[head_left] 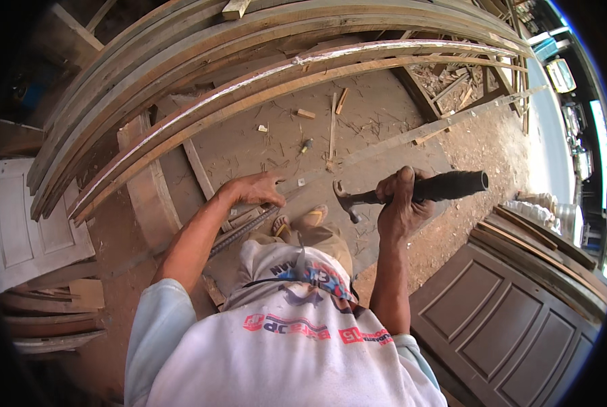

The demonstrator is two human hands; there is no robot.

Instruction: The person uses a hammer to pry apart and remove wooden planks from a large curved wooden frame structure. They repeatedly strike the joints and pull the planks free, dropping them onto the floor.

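My right hand [403, 202] is wrapped round the black handle of a claw hammer [452, 185]. The hammer's metal head points left, toward the middle of the view, and the thick grip end sticks out to the right. My left hand [254, 188] is bent at the knuckles, with a gap between thumb and forefinger and nothing visible held in it. Just below its fingertips runs a ribbed dark rod [244, 229], slanting down to the left. From near that hand a long thin strip [446, 124] stretches to the upper right; whether they touch is unclear.
Long curved timber pieces [249, 81] arch across the far side. Nails and wood scraps [306, 114] litter the brown board on the ground by my sandalled feet [315, 216]. A white panelled door [32, 224] leans left; a brown panelled door [500, 325] lies right, beside stacked boards.
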